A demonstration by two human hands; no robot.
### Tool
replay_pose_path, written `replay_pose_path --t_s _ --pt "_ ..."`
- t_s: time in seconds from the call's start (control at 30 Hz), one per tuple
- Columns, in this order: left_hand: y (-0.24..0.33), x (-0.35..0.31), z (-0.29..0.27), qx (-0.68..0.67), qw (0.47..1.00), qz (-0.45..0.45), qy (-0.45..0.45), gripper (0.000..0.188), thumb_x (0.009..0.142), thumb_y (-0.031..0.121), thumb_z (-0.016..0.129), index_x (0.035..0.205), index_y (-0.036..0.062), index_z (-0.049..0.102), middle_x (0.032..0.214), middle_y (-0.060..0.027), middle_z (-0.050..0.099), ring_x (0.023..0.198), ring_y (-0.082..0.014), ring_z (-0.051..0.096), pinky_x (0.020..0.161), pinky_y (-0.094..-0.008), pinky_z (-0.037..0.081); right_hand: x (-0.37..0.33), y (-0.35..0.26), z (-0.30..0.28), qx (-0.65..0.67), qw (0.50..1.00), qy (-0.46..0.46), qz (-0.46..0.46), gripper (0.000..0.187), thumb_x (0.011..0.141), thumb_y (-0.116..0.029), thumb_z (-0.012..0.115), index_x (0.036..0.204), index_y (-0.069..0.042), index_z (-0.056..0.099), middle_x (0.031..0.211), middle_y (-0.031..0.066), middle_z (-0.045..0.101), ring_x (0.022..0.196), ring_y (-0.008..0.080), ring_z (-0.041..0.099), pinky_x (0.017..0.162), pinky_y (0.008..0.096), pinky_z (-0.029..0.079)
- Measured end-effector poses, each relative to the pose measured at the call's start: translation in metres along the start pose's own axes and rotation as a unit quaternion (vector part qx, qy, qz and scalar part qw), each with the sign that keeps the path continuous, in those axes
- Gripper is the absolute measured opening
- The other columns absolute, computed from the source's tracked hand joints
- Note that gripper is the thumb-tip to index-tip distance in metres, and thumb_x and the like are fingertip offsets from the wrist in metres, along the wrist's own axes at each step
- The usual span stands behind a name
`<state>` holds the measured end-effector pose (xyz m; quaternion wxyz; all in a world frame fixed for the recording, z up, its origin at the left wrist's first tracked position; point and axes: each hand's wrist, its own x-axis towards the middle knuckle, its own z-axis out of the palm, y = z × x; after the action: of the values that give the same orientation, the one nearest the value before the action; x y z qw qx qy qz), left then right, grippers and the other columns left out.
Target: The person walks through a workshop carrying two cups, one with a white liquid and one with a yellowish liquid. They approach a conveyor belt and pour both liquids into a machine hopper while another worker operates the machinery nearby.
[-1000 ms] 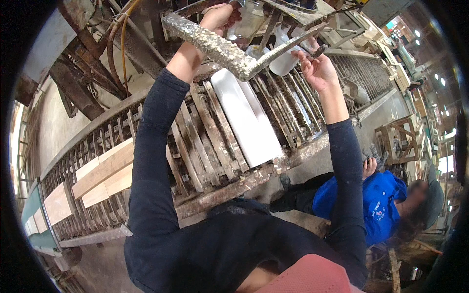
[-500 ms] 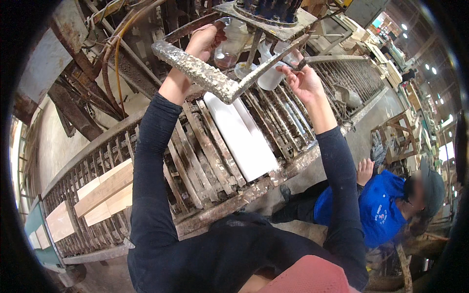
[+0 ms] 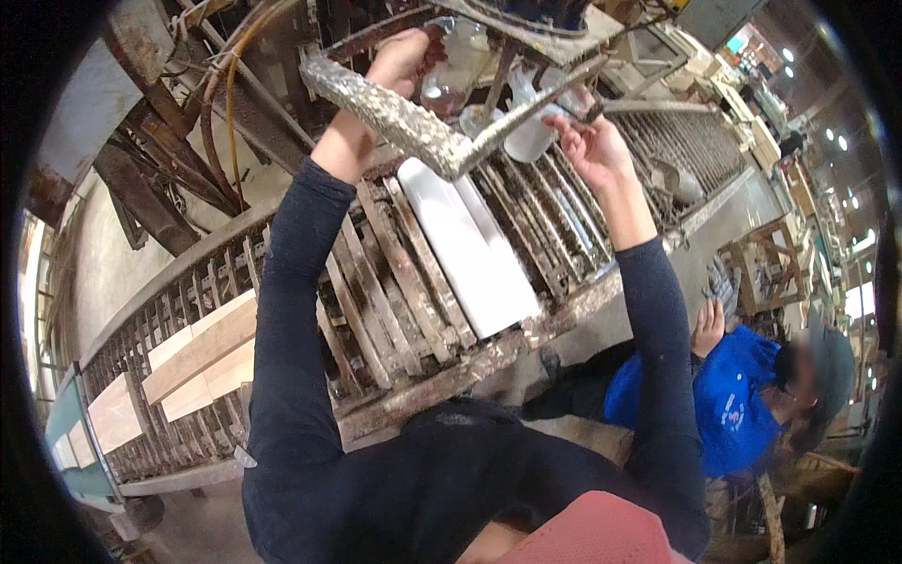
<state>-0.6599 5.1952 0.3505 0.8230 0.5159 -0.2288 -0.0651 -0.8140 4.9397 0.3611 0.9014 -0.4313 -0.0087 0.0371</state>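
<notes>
My left hand (image 3: 402, 62) reaches inside a crusted metal frame (image 3: 385, 110), its fingers curled against the left side of a clear plastic container (image 3: 462, 58). Whatever those fingers close around is hidden. On the other side, my right hand (image 3: 599, 150) has its palm turned up and fingers bent beside the frame's right bar, close to a small dark knob (image 3: 590, 114) and a whitish translucent container (image 3: 529, 141). What it grips is too small to make out. Below the frame, a long glossy white piece (image 3: 470, 254) lies across the slats.
A slatted conveyor (image 3: 395, 282) runs from lower left to upper right. Bare wooden boards (image 3: 202, 352) rest on its left part. Hoses (image 3: 232, 103) hang at upper left. To the right is a co-worker in a blue shirt (image 3: 733, 404), near a wooden rack (image 3: 766, 268).
The view has shifted slightly, so the frame and containers sit a little higher and further right. Both hands stay around the frame, and the fingers of my right hand have shifted slightly.
</notes>
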Motion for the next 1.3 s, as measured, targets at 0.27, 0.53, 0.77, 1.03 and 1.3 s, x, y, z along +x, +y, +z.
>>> replay_pose_path --t_s 0.27,0.53,0.77,1.03,1.3 --pt "0.006 -0.009 0.022 -0.010 0.996 -0.020 -0.085 0.015 0.085 0.017 0.046 0.089 0.0065 0.056 0.083 -0.0033 0.058 0.073 -0.0108 0.055 0.065 -0.0254 0.045 0.000 0.004 -0.044 0.031 0.996 -0.069 -0.044 0.038 0.085 -0.004 0.037 0.122 -0.012 0.035 0.096 0.0198 0.051 0.081 0.0237 0.058 0.051 0.0184 0.044" --pt "0.009 -0.007 0.014 0.049 0.997 -0.031 -0.054 0.020 0.086 0.019 0.044 0.094 0.0037 0.055 0.088 -0.0057 0.058 0.077 -0.0126 0.055 0.068 -0.0260 0.044 0.002 0.003 -0.016 0.016 0.998 -0.015 -0.062 0.065 0.079 0.001 0.040 0.134 -0.023 0.015 0.083 0.0191 0.054 0.068 0.0273 0.059 0.039 0.0191 0.043" --pt "0.014 -0.005 0.002 0.089 0.995 -0.034 -0.038 0.024 0.088 0.020 0.042 0.098 0.0013 0.054 0.092 -0.0078 0.058 0.080 -0.0142 0.056 0.072 -0.0265 0.044 0.004 0.010 -0.005 0.031 0.996 0.044 -0.077 0.065 0.078 -0.001 0.043 0.133 -0.023 0.015 0.086 0.0189 0.054 0.061 0.0222 0.058 0.043 0.0226 0.047" --pt "0.013 -0.018 0.020 0.140 0.990 -0.020 -0.020 0.029 0.089 0.021 0.040 0.103 -0.0015 0.053 0.097 -0.0101 0.058 0.084 -0.0160 0.056 0.075 -0.0271 0.043 0.016 0.010 -0.028 0.021 0.997 0.010 -0.079 0.060 0.077 0.000 0.041 0.129 -0.019 0.019 0.086 0.0199 0.054 0.064 0.0254 0.060 0.042 0.0234 0.048" --pt "0.015 0.033 -0.044 0.201 0.976 -0.063 -0.051 0.024 0.087 0.023 0.044 0.084 0.0009 0.055 0.074 -0.0092 0.058 0.058 -0.0181 0.054 0.053 -0.0285 0.045 0.022 0.015 -0.016 0.018 0.996 -0.030 -0.080 0.055 0.075 0.002 0.040 0.125 -0.015 0.025 0.086 0.0212 0.055 0.065 0.0277 0.061 0.041 0.0236 0.048"
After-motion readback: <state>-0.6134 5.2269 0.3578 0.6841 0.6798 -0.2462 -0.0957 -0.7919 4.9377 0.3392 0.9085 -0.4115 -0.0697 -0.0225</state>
